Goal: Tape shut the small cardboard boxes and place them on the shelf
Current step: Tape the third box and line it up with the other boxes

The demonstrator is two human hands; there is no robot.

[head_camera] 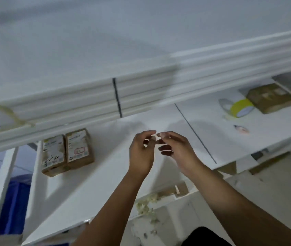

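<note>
1. My left hand (141, 153) and right hand (175, 148) meet fingertip to fingertip above the shelf (91, 189), pinching something small and pale (perhaps a scrap of tape; too blurred to say).
2. Neither hand holds a box. Two small boxes (67, 152) stand side by side on the shelf to my left.
3. A third box (271, 98) lies far right, touching the yellow tape roll (241, 108).
4. I'd keep the strip taut and off my skin, then reach for that box.
</note>
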